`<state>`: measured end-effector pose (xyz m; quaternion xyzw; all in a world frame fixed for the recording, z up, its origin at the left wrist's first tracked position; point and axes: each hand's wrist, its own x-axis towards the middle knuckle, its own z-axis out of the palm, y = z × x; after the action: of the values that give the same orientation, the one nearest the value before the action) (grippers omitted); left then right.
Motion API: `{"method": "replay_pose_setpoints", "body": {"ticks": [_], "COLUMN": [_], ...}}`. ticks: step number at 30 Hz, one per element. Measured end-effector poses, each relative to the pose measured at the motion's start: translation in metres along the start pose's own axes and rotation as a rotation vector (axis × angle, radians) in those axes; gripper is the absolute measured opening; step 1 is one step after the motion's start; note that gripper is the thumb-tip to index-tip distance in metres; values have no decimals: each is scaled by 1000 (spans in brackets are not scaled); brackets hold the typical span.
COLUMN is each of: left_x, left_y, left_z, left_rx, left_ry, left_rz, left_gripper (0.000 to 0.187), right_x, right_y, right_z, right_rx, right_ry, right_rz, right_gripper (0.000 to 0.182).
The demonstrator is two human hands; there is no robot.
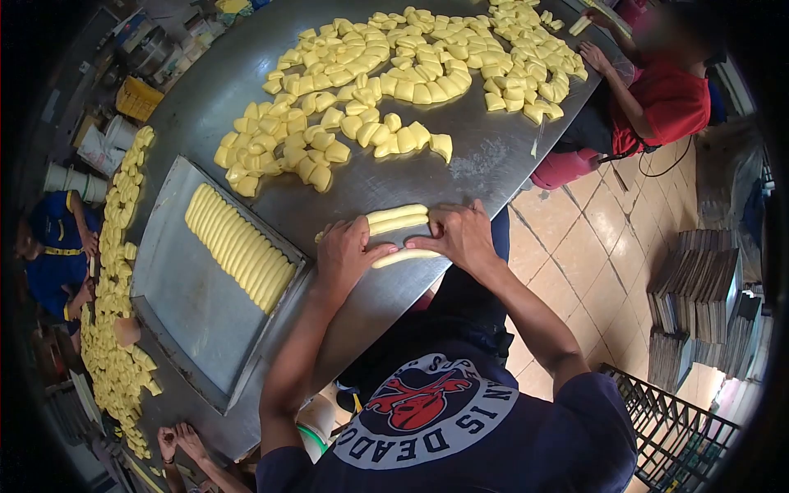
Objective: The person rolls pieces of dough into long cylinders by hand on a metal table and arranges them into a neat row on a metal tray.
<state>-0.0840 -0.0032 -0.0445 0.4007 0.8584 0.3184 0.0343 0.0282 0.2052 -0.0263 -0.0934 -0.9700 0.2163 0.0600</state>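
Two yellow dough ropes (pixel 397 218) lie side by side on the metal table, stretched between my hands. My left hand (pixel 343 251) is closed over their left ends, its thumb pointing inward; a bit of dough shows past the fingers. At the opposite ends my right hand (pixel 462 237) has curled fingers against the dough, the thumb reaching toward the left one. A third dough rope (pixel 405 257) lies nearer my body, just below the thumbs. Left of my hands, a metal tray (pixel 185 304) carries a tight row of shaped dough ropes (pixel 238 246). The undersides of my fingers are hidden.
Many cut dough pieces (pixel 288 148) are spread across the steel table (pixel 485 156). More dough pieces (pixel 115 329) line the far left edge. A co-worker in red (pixel 670 103) sits at right, another in blue (pixel 53 246) at left. Another person's hands (pixel 182 442) show lower left.
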Motion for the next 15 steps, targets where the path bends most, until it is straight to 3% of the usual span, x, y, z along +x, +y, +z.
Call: {"method": "replay_pose_setpoints", "body": {"ticks": [2, 4, 7, 12, 15], "left_x": [-1, -3, -7, -7, -9], "left_y": [-4, -5, 0, -4, -7], "left_z": [4, 3, -11, -7, -4], "left_rx": [2, -185, -229, -129, -123], "left_ry": [26, 104, 11, 13, 26], "left_rz": [32, 24, -35, -16, 17], "left_gripper": [52, 50, 46, 43, 35], "right_x": [-1, -1, -5, -1, 0], "right_y": [8, 12, 12, 10, 14], "right_z": [5, 4, 1, -2, -3], "right_rx": [47, 95, 144, 30, 125], "right_ry": [12, 21, -113, 78, 1], "right_rz": [-46, -93, 1, -73, -92], "right_gripper": [53, 53, 53, 53, 44]}}
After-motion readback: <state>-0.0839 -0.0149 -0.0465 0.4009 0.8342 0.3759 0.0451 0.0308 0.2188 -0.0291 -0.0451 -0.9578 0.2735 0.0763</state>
